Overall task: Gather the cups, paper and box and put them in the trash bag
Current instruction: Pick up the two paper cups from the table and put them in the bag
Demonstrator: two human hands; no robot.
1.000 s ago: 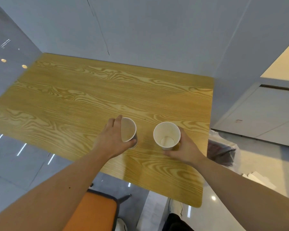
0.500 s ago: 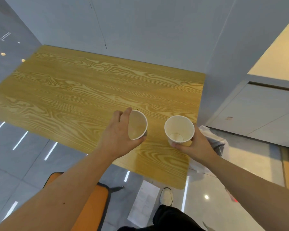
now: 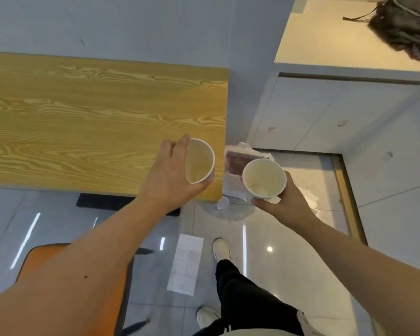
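White paper forms both cups: the left cup [image 3: 199, 161] is gripped by the left hand [image 3: 170, 175], with fingers wrapped round its far side and the thumb pressed under its rim, and it is tipped so that its open mouth is turned toward the right, above the near right corner of the wooden table [image 3: 95, 122]. The right cup [image 3: 264, 178] is clasped from below by the right hand [image 3: 284, 202], its mouth turned up and toward the camera, and a little pale residue is seen at its bottom; it is held past the table's edge, over the floor. Just behind and between the two cups, a translucent trash bag [image 3: 238, 163] is seen on the floor beside the table corner, with something reddish-brown showing through its plastic; whether the box is inside cannot be told. A sheet of printed paper [image 3: 186, 264] is lying flat on the glossy grey floor tiles, near the person's pale shoe [image 3: 222, 249] and dark trouser leg [image 3: 247, 301]. An orange chair seat [image 3: 117, 287] is partly hidden under the left forearm. A dark bundle [image 3: 403, 27] is resting on a pale counter [image 3: 325, 44] at the upper right
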